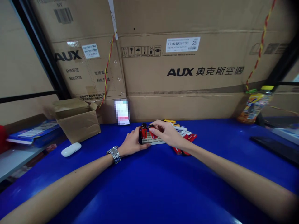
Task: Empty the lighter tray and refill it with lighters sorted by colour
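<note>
A white tray (157, 139) divided into small cells lies on the blue table between my hands. My left hand (133, 142) is wrapped around its left end, the thumb along the front edge. Upright at that end, beside my left fingers, is a red piece with a black top (144, 133). My right hand (167, 133) pinches a second red, black-topped piece (153, 132), tilted over the cells. Its exact kind I cannot make out. To the right, partly behind my right hand and wrist, is a loose pile of red pieces (192, 137), white pieces (181, 128) and yellow pieces (169, 121).
Large cardboard cartons (187, 90) stand behind the table (149, 186). At left are an open cardboard box (80, 123), a white oval case (71, 149) and a lit, blurred screen (122, 112). A drink bottle (254, 105) and a dark flat object (275, 149) are at right.
</note>
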Demonstrator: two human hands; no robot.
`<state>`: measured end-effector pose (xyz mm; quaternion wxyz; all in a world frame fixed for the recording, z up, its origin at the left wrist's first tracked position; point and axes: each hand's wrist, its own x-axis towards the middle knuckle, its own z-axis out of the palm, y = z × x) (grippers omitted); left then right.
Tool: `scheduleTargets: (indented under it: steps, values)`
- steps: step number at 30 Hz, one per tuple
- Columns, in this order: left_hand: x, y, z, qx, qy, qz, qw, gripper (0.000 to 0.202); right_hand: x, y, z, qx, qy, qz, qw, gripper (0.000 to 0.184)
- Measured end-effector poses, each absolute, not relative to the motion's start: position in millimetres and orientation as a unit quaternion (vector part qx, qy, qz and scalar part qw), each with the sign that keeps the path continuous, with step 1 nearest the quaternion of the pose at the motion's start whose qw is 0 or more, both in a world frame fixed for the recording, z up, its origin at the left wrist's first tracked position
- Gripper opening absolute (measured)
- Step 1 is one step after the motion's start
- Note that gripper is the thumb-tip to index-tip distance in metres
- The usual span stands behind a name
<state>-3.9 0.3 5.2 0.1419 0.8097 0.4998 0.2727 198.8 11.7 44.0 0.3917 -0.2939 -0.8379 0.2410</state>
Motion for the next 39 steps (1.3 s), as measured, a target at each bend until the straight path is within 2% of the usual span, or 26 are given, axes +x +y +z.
scheduleTargets:
  steps: [4, 10, 16, 20, 28, 32, 34, 39]
  values:
    - [-4.4, 2.2, 4.6, 0.801, 0.521, 0.265, 0.13, 0.07, 181.2, 24.6, 36.2, -0.281, -0.846, 0.253, 0.375, 0.023]
    - [-7.5, 4.6, 0.1, 0.805, 0.514, 0.269, 0.125, 0.076, 175.6, 29.5, 39.0, -0.267, -0.879, 0.168, 0.356, 0.012]
    - [-8.3, 4.9, 0.0, 0.809, 0.515, 0.259, 0.113, 0.073, 179.3, 27.6, 37.7, -0.264, -0.888, 0.12, 0.358, 0.015]
    - [-8.1, 4.9, 0.6, 0.809, 0.517, 0.254, 0.112, 0.069, 183.0, 32.2, 36.1, -0.243, -0.909, 0.098, 0.325, 0.006]
    - [-6.7, 4.3, -0.9, 0.81, 0.5, 0.28, 0.125, 0.071, 190.6, 21.3, 38.3, -0.221, -0.931, 0.035, 0.287, 0.016]
    - [-6.6, 4.1, -1.2, 0.808, 0.508, 0.271, 0.122, 0.077, 205.6, 10.9, 48.4, -0.242, -0.93, 0.037, 0.275, 0.039]
    - [-6.8, 3.8, -1.6, 0.81, 0.506, 0.273, 0.119, 0.078, 220.2, 7.0, 58.5, -0.269, -0.924, 0.066, 0.266, 0.043]
    - [-7.3, 1.6, -1.6, 0.806, 0.511, 0.273, 0.119, 0.078, 273.6, -3.4, 76.4, -0.319, -0.936, 0.091, 0.122, 0.008]
